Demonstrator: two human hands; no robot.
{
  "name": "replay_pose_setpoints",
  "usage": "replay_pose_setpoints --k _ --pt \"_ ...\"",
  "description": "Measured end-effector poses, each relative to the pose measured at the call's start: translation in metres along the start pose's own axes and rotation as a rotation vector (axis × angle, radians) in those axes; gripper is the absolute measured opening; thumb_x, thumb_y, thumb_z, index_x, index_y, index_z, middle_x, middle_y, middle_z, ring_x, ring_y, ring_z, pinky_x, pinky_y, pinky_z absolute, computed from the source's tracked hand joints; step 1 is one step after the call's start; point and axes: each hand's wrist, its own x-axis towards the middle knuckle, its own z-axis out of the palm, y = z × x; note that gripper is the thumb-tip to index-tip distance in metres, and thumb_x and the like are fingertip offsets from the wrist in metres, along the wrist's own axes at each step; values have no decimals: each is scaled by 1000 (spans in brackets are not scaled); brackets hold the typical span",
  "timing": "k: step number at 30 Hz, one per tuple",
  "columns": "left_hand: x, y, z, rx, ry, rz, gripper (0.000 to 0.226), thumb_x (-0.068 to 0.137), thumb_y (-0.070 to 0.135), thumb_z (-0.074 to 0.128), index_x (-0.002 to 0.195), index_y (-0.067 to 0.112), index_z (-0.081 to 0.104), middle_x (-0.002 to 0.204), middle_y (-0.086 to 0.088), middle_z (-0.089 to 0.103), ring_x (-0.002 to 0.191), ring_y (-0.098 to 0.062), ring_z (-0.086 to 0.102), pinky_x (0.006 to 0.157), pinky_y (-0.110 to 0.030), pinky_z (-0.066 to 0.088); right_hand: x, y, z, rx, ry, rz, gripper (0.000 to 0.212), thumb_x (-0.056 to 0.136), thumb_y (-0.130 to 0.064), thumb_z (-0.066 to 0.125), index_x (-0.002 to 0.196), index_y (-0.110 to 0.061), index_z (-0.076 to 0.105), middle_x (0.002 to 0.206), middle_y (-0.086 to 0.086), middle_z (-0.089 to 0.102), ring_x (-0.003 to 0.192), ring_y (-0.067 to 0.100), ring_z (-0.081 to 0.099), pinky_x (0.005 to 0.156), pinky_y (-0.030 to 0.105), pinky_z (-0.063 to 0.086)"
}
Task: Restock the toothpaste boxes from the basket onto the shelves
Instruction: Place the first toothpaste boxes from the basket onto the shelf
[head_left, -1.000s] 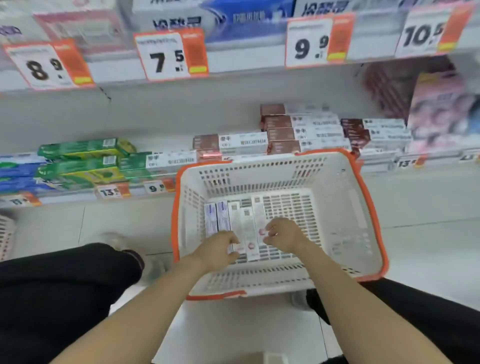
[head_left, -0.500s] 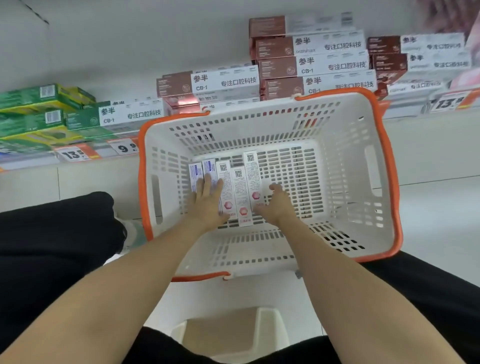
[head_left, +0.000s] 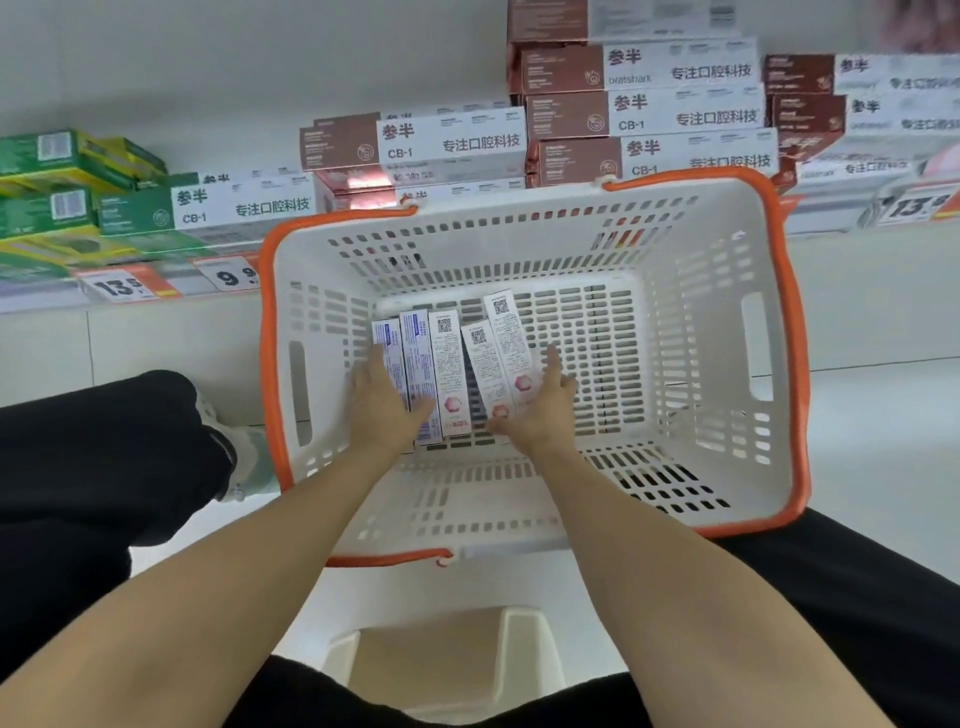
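A white basket with an orange rim stands on the floor in front of me. Several toothpaste boxes lie side by side on its bottom. Two blue-printed boxes are on the left and a white box with a pink hexagon is beside them. My left hand lies flat on the blue-printed boxes, its thumb across the second one. My right hand holds two more white boxes between thumb and fingers. They are tilted away from the rest.
The bottom shelf behind the basket holds stacked brown-and-white boxes and green boxes, with price tags along its edge. A beige stool sits beneath me. My legs in black trousers flank the basket.
My view has dropped towards the basket. My right hand has closed round the two right-hand boxes and swung them apart from the others. My left hand has slid to the left.
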Motion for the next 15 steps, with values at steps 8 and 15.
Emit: replay_pose_setpoints --k 8,15 --pt "-11 -11 20 -229 -359 -204 69 74 43 85 134 20 59 127 1 68 116 -21 64 102 -39 50 -6 -13 0 -306 327 -273 78 74 -12 74 143 -20 37 141 12 36 131 28 35 112 48 33" --pt "-22 -13 19 -300 -239 -320 48 75 29 87 118 17 69 112 -2 72 99 -20 68 88 -34 56 1 -43 8 -339 -120 -366 40 87 -18 68 125 -12 55 113 7 59 92 22 62 77 36 55"
